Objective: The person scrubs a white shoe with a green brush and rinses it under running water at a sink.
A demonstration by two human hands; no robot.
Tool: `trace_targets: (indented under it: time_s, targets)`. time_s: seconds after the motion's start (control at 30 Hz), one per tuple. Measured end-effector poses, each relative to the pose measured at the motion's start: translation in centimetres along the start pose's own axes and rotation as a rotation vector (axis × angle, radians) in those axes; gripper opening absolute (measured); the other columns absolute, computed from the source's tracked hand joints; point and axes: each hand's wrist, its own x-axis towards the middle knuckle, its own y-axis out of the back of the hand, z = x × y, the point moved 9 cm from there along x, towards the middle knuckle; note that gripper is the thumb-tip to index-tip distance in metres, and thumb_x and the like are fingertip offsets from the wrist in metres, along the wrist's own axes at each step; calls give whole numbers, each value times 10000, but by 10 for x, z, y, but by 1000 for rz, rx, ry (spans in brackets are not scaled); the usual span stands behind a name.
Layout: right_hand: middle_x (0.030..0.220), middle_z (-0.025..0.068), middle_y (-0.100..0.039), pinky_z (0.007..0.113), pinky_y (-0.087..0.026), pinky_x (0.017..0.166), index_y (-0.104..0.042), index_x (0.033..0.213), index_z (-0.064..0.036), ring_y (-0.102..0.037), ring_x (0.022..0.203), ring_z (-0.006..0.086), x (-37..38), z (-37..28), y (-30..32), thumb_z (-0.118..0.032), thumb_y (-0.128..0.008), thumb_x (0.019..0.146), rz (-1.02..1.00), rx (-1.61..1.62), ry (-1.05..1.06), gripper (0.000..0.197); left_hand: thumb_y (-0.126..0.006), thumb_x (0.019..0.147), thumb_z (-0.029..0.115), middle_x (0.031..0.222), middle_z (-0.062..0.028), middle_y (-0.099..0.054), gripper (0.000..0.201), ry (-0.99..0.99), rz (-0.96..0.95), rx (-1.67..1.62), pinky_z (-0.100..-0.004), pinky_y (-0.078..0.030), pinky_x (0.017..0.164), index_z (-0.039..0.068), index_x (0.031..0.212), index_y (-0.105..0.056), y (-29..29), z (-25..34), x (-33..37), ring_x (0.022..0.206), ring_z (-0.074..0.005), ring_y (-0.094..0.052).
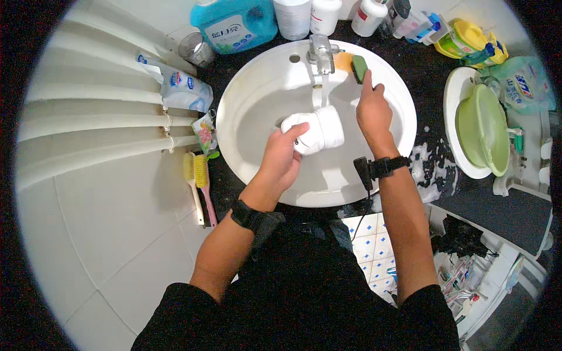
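My left hand (pixel 282 158) is closed around a rounded, boxy white thing (pixel 319 130) in the white oval sink (pixel 240 167). Its exact kind does not show. The thing is just below the metal faucet (pixel 321 55), where a stream of water (pixel 325 90) seems to run down onto it. My right hand (pixel 374 111) reaches to the sink's back right rim. Its index finger is stretched onto the lower end of a green scouring pad (pixel 358 69), and the other fingers are curled; my thumb is hidden. Beside the pad lies an orange patch (pixel 343 61).
Behind the sink stand a blue detergent jug (pixel 234 26) and several white bottles (pixel 325 16). Two yellow brushes (pixel 202 175) and a wipes pack (pixel 186 90) are at left. A green basin (pixel 481 131) stands right, past foam (pixel 430 169) on the black counter.
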Motion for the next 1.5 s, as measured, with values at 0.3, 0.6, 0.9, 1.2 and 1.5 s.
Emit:
trace_targets:
  time_s: [0.3, 0.6, 0.9, 1.2, 1.5]
  targets:
    - [965, 223, -531, 463, -511, 608, -343, 1379, -86, -613, 713, 373, 1, -10, 11, -96, -433, 876, 86, 109, 3, 511, -597, 873, 139, 1046, -84, -626, 295, 117, -9, 75, -298, -482, 820, -33, 1110, -554, 2, -23, -12, 942, -176, -617]
    - [904, 246, -583, 448, -471, 742, -454, 1308, -61, -588, 837, 394, 24, 12, 13, -155, -457, 912, 56, 110, 128, 406, -525, 928, 176, 1145, -123, -584, 353, 49, 1, -29, -362, -455, 930, -45, 1200, -477, -16, -20, -7, 1048, -233, -583]
    - [810, 184, -545, 387, -461, 699, -469, 1327, -110, -561, 749, 337, -122, 0, 107, -109, -594, 848, 25, 477, 249, 495, -522, 935, 178, 1076, -89, -604, 293, 17, -45, -96, -314, -455, 866, -38, 1132, -535, -46, -44, 16, 988, -170, -585]
    - [810, 164, -529, 403, -485, 644, -443, 1358, -147, -567, 690, 346, -154, 17, 68, -125, -559, 872, 14, 447, 122, 500, -484, 961, 243, 1019, -64, -621, 299, -74, 55, 1, -307, -474, 798, -11, 1106, -545, -52, -58, 28, 904, -167, -608]
    - [804, 165, -521, 382, -454, 634, -485, 1322, -120, -545, 695, 325, -153, 19, 64, -57, -540, 871, 37, 445, 31, 459, -524, 944, 229, 961, -60, -608, 277, -42, 112, -27, -275, -446, 744, -29, 1034, -573, -63, -71, 28, 840, -124, -566]
